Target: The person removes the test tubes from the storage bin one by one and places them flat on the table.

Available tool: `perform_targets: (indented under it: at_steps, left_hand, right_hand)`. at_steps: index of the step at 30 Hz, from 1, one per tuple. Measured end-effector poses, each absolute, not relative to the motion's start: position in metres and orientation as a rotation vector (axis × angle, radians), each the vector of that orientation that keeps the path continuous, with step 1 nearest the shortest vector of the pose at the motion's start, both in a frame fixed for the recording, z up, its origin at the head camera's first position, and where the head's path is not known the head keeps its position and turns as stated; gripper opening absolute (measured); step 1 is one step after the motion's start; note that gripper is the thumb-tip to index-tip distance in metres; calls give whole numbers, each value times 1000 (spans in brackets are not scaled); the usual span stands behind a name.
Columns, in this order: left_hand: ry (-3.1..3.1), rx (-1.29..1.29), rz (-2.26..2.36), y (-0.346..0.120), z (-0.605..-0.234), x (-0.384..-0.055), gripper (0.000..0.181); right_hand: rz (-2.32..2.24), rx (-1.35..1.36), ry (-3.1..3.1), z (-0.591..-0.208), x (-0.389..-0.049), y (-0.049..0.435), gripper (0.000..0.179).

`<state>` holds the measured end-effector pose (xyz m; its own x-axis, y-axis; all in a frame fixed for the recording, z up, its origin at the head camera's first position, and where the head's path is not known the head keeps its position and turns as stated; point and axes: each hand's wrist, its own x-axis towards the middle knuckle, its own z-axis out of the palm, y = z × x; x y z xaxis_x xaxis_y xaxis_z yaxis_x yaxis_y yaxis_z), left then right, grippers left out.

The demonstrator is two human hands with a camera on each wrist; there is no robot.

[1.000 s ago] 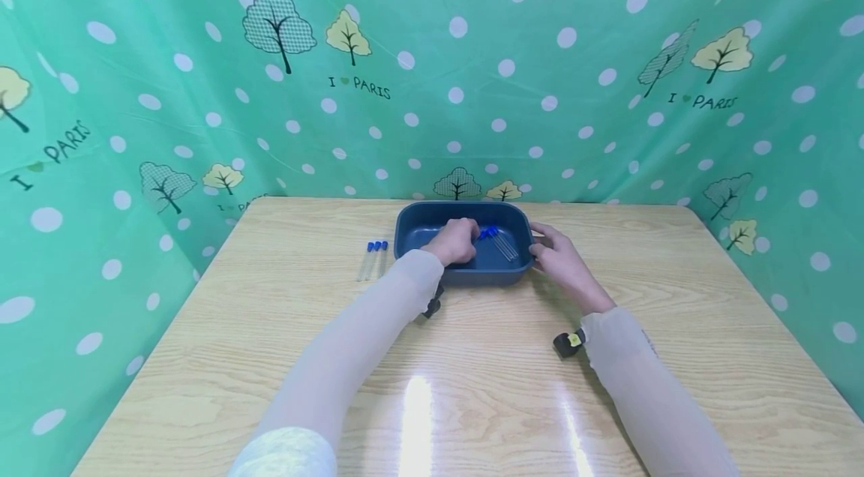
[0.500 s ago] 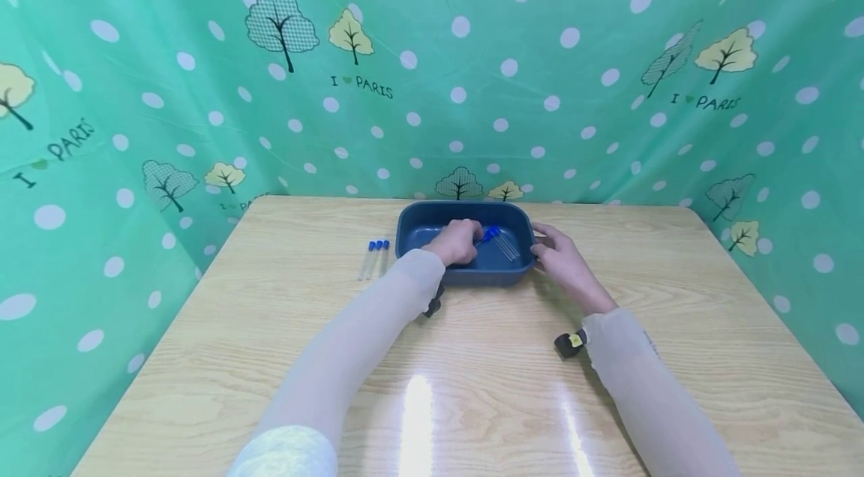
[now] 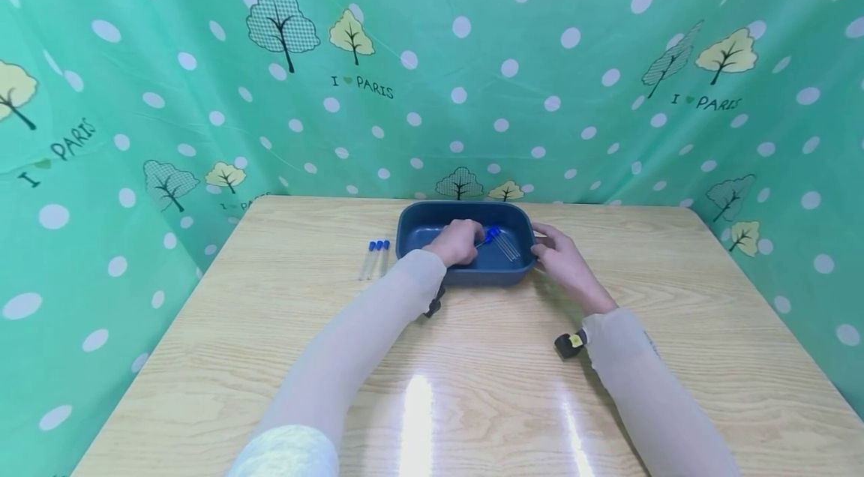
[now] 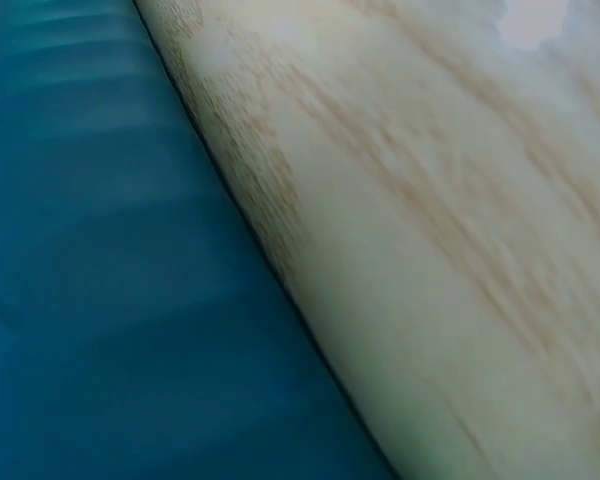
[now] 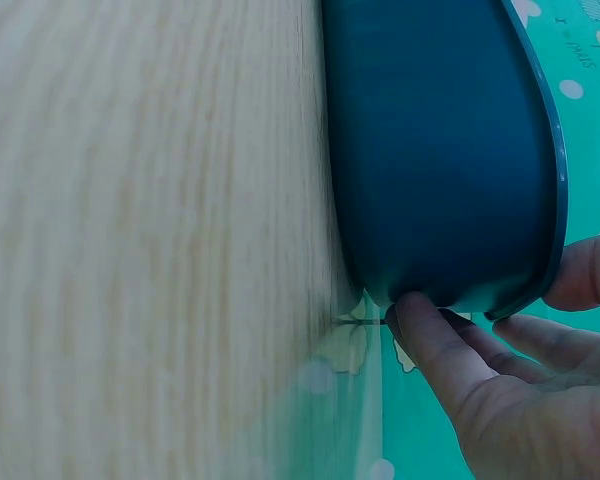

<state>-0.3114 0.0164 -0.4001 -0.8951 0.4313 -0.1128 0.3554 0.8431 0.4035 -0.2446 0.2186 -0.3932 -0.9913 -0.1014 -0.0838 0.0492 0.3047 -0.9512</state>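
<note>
A dark blue plastic basin (image 3: 466, 277) stands at the back middle of the table. My left hand (image 3: 454, 242) reaches inside it, fingers curled around the end of a blue-capped clear tube (image 3: 489, 236); the fingertips are partly hidden. Against that tube's cap lie several more blue-capped tubes (image 3: 507, 247) on the basin floor. At the basin's right end, my right hand (image 5: 525, 400) grips it, thumb at the rim and fingers against the outer wall. The left wrist view has only the basin's outer wall (image 4: 130, 260) and the tabletop, without the hand.
Three blue-capped tubes (image 3: 374, 259) lie side by side on the wooden table (image 3: 486, 357), left of the basin. A green dotted curtain (image 3: 432, 87) hangs behind the table and at both sides. Light reflections streak the tabletop's front.
The tube at my left fingers has shifted slightly right, its cap now by the other caps in the basin. My left hand moved very little; my right hand stays at the basin's end.
</note>
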Motion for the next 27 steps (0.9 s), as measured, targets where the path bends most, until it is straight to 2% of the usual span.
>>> perform_targets:
  at_steps: [27]
  left_hand:
    - [2817, 608, 582, 16, -398, -310, 41]
  right_hand:
    - [-1780, -54, 2432, -392, -243, 218, 51]
